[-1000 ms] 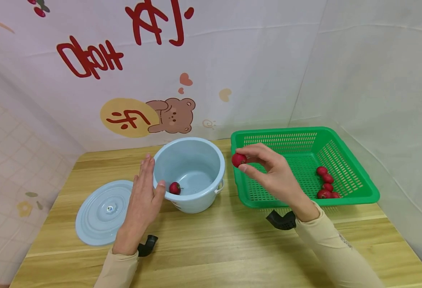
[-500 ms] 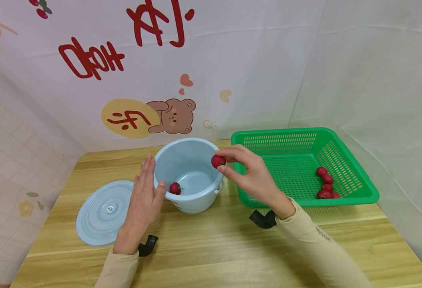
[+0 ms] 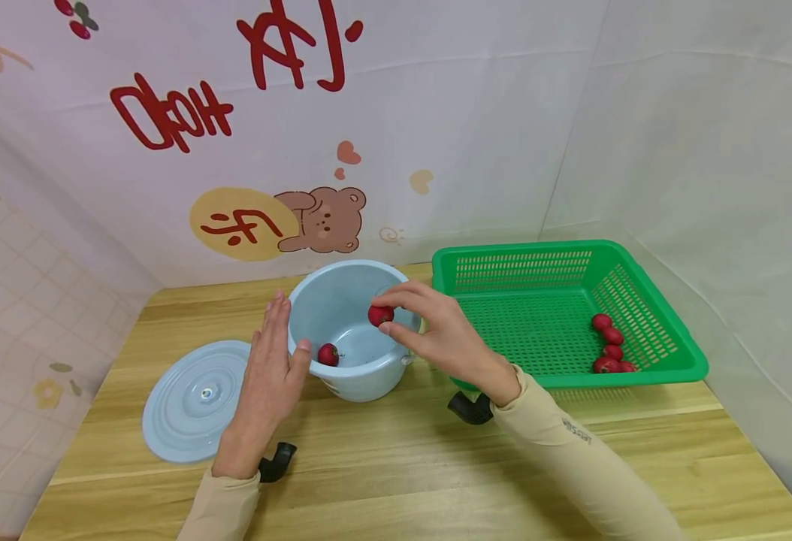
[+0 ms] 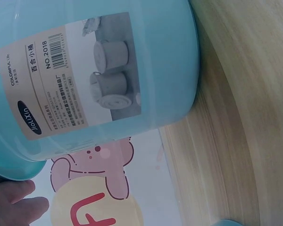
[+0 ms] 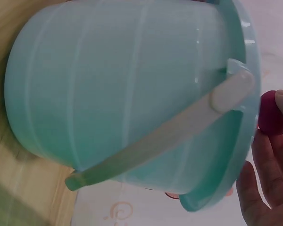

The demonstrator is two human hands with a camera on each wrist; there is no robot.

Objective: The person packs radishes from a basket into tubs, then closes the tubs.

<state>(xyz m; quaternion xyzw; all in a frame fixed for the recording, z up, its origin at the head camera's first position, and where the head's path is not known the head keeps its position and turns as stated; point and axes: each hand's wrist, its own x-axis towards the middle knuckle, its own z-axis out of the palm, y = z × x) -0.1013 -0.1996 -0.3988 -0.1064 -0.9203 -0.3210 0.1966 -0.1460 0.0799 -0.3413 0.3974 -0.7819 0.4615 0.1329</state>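
Note:
My right hand (image 3: 439,330) pinches a small red radish (image 3: 380,315) between thumb and fingertips, above the mouth of the light blue bucket (image 3: 362,386). In the right wrist view the held radish (image 5: 272,114) shows just past the bucket's rim, beside the white handle (image 5: 165,136). Another radish (image 3: 328,355) lies inside the bucket at the front left. My left hand (image 3: 270,376) has its fingers straight, right at the bucket's left rim. In the left wrist view some of its fingers (image 4: 33,207) appear near the rim, and the bucket's side carries a printed label (image 4: 70,75).
A green slotted basket (image 3: 450,330) stands to the right, with several radishes (image 3: 612,335) in its right front corner. A light blue lid (image 3: 186,406) lies flat on the wooden table (image 3: 396,466) at the left. A printed cloth wall (image 3: 491,135) rises behind the table.
My right hand has moved left with its radish, from over the green basket's left edge to above the bucket. The left hand has stayed at the bucket's rim.

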